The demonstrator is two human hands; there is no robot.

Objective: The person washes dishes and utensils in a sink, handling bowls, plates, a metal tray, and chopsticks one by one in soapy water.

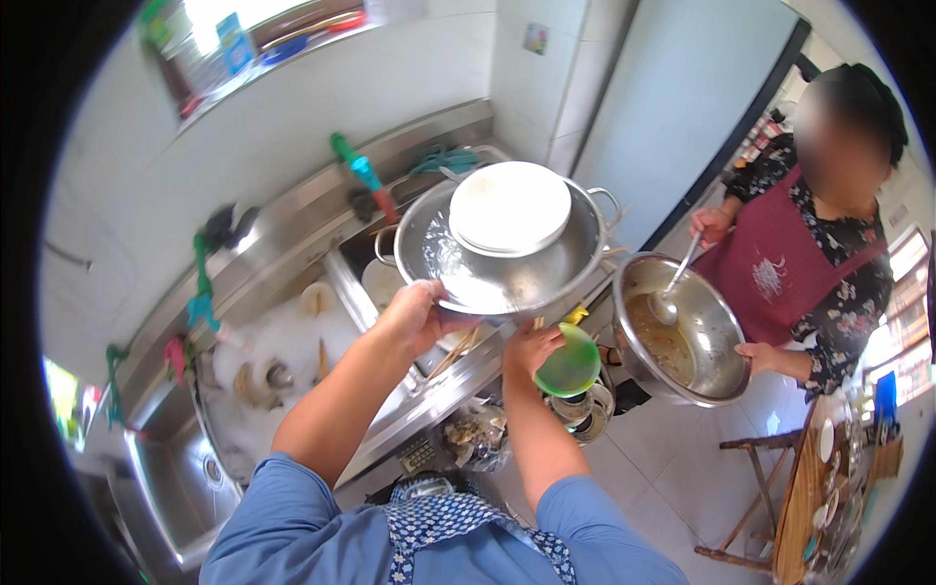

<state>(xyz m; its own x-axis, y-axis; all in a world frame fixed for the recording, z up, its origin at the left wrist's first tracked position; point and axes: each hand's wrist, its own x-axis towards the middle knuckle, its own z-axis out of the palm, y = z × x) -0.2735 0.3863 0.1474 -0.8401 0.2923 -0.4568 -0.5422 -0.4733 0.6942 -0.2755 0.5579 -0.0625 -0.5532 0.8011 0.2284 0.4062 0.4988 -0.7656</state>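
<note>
My left hand [420,314] grips the near rim of a large two-handled metal basin [512,285], which is tilted over the sink. White plates or bowls [510,208] are stacked inside it. My right hand [534,344] is closed on the rim of a green plastic bowl [570,363] below the basin, and the ends of chopsticks show by its fingers. To the right, another person holds a metal bowl [676,329] of brown broth and a metal ladle [680,281] in it.
Foamy water with dishes fills the middle sink [292,351]; a metal sink [179,468] lies lower left. Below the counter stand a bag of waste [472,439] and stacked containers [592,417]. A wooden table [797,504] with dishes is at lower right.
</note>
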